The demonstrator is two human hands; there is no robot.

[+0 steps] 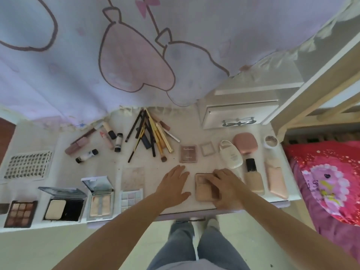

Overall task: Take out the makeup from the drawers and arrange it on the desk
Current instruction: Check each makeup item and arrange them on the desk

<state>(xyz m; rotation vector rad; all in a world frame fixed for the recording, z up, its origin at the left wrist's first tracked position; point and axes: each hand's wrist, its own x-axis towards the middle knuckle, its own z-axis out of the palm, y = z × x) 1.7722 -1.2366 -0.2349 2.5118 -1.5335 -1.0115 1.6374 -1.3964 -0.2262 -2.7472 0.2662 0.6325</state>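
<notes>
Both bare forearms reach from the near edge over the white desk, where makeup lies spread out: open palettes along the front left, tubes and a heap of brushes behind them. Left hand lies flat on the desktop, fingers straight and slightly spread, holding nothing; just right of it the right hand curls over a beige compact, with foundation bottles beside it and the small white drawer unit at the back right

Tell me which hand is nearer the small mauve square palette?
Left. The left hand lies flat just below the small mauve square palette; the right hand rests farther right, on a beige compact.
</notes>
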